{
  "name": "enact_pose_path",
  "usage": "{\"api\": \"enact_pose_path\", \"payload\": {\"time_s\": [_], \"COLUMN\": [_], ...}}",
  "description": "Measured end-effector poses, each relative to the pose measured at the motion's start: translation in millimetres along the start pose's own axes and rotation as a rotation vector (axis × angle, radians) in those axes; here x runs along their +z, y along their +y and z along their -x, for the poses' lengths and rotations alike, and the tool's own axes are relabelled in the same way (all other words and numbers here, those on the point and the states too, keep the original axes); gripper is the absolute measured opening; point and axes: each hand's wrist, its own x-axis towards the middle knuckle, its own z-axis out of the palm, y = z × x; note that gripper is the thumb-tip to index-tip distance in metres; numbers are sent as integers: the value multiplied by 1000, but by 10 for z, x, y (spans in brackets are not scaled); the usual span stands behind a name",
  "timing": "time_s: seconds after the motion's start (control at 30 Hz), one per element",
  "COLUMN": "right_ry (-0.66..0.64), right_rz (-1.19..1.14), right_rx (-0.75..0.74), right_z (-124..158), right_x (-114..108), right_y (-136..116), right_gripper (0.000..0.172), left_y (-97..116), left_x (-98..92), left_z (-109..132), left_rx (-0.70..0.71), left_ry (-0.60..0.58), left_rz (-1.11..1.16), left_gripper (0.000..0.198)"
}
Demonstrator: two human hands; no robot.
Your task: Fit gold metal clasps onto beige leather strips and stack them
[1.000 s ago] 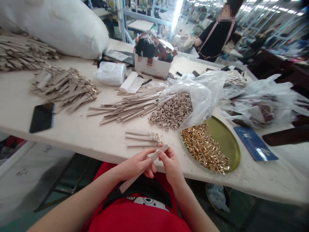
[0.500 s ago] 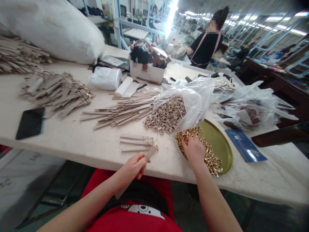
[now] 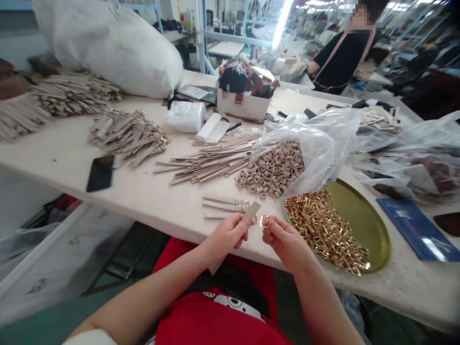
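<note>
My left hand (image 3: 230, 234) is closed on a flat beige strap (image 3: 252, 210), whose upper end points toward my right hand. The strap's lower end hangs below my wrist. Between thumb and fingers, my right hand (image 3: 283, 235) pinches a small gold buckle (image 3: 264, 221), a short gap from the strap's end. Behind my left hand lie several finished straps (image 3: 224, 202) with gold hardware at their right ends. A green oval tray (image 3: 377, 239) to the right bears a heap of gold buckles (image 3: 327, 230). Small beige loops (image 3: 276, 167) spill from a clear plastic bag (image 3: 334, 139).
Loose beige strips (image 3: 208, 160) lie mid-table, with a pile of buckled straps (image 3: 129, 136) and a phone (image 3: 100, 173) to the left. A blue packet (image 3: 419, 230) is right of the tray. Farther back stand a filled white box (image 3: 244, 106) and a person (image 3: 339, 60).
My right hand has come out of the buckle heap and moved left beside my left hand, now holding a gold buckle. The left hand still grips the strap. The camera view has turned left.
</note>
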Motion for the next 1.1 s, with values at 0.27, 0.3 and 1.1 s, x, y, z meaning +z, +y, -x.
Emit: {"api": "enact_pose_path", "payload": {"time_s": [0.27,0.3,1.1], "right_ry": [-205,-191,112], "right_rz": [-248,-237,-75], "right_rx": [206,180,0], "right_z": [77,77,14], "right_x": [305,311,184], "right_y": [299,320,400], "right_gripper": [23,23,25], "left_y": [-66,-73,-57], "left_x": [-71,-64,-232], "left_z": [101,106,252], "left_rx": [-82,-75,53], "left_ry": [-27,-18,-11], "left_rz": [78,64,-787], "left_gripper": [23,23,25]}}
